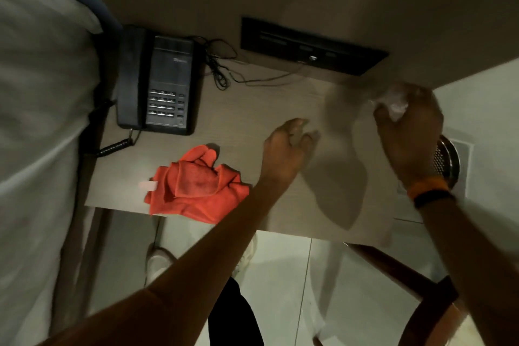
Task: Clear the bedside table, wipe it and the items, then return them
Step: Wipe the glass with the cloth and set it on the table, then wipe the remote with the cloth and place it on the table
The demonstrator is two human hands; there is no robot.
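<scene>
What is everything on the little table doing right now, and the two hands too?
Phone: flat on the table, handset in its cradle, cords attached.
Orange cloth: crumpled near the table's front edge, nobody touching it.
Left hand: over the table, fingers curled, holding nothing I can see.
Right hand: closed around something pale and crumpled, too blurred to name.
Table: bare on the right side.

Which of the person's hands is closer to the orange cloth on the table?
The left hand. It hovers just right of the orange cloth, its forearm passing the cloth's edge. The right hand is much farther right, near the table's far corner, gripping something crumpled and whitish.
</scene>
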